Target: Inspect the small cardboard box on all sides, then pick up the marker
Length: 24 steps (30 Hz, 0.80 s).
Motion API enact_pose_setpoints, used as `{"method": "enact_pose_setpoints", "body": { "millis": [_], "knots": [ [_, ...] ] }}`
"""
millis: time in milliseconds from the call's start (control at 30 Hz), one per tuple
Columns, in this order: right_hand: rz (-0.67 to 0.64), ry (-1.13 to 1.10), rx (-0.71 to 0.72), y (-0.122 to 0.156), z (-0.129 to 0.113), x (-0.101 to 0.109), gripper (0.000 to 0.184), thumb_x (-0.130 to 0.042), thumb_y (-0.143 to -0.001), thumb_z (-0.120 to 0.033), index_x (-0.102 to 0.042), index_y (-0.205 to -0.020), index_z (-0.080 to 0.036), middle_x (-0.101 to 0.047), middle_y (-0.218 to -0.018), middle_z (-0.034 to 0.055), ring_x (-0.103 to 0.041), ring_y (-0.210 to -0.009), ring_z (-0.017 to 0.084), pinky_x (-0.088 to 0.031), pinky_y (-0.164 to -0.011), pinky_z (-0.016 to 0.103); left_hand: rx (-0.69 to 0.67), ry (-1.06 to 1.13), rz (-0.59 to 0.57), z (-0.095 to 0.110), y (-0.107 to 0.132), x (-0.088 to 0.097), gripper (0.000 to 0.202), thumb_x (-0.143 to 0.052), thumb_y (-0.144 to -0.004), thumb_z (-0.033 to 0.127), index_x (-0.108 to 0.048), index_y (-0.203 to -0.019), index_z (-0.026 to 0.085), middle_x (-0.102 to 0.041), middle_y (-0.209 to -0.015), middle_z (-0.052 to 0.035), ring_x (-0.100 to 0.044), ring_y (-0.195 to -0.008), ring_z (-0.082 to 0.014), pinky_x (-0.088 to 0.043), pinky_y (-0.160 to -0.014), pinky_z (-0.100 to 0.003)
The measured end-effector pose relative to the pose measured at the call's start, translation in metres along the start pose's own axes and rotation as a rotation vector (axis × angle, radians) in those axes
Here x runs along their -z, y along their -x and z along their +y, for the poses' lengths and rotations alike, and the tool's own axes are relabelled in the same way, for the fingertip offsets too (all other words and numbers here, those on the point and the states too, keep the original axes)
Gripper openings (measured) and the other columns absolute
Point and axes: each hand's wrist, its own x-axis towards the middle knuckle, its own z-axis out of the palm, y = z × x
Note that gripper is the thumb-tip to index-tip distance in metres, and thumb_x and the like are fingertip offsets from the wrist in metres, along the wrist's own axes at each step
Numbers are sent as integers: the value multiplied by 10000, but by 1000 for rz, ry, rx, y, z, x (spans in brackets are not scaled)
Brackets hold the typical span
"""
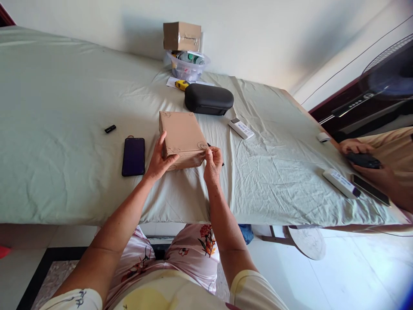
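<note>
A closed brown cardboard box (pixel 182 131) rests on the cloth-covered table in front of me, with dark curled line drawings at its top corners. My left hand (pixel 158 159) grips its near left corner, thumb along the front face and fingers on the left side. At the near right corner, my right hand (pixel 213 163) is closed, thumb and fingertips pinched on the box's edge. A thin black object, perhaps a pen (pixel 223 164), lies partly hidden behind that hand. Left of the box is a dark-screened phone (pixel 133 157).
Behind the box lie a black case (pixel 209 99), a yellow tape measure (pixel 182 85) and a plastic basket (pixel 189 69) with a smaller carton (pixel 182 36) above. A white device (pixel 241 128) lies to the right. Another person's hands (pixel 358 150) hold a dark object at far right.
</note>
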Motion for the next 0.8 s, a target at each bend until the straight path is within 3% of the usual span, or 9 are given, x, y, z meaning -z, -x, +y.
{"method": "enact_pose_setpoints", "body": {
  "millis": [200,333,533,800],
  "knots": [
    [-73,-56,44,4,1,-4,418,-758,-844,-659,-670,-1002,-282,-557,-852,-16,-530,-774,145,-484,-754,286,1,-25,141,10,-2,2,871,-727,-865,747,-465,-1575,314,-513,-1638,-116,-442,-1576,-344,-332,-1325,-476],
    [-127,-21,50,4,6,-3,380,-785,-848,-595,-746,-1100,-313,-641,-969,8,-587,-850,160,-526,-822,317,-26,17,223,9,-5,6,785,-641,-902,786,-512,-1511,309,-590,-1543,-103,-509,-1516,-319,-382,-1290,-450],
    [-254,49,11,4,16,0,507,-792,-842,-624,-749,-1278,-368,-701,-1142,25,-648,-899,166,-572,-852,343,-24,22,313,2,-9,11,679,-506,-960,807,-581,-1436,328,-646,-1466,-69,-598,-1411,-269,-472,-1211,-410],
    [-394,104,24,4,20,1,679,-879,-790,-510,-671,-1427,-398,-677,-1255,30,-684,-942,164,-598,-799,317,-38,5,373,3,-10,13,705,-471,-970,813,-592,-1463,324,-630,-1516,-70,-542,-1489,-259,-400,-1289,-409]
  ]
}}
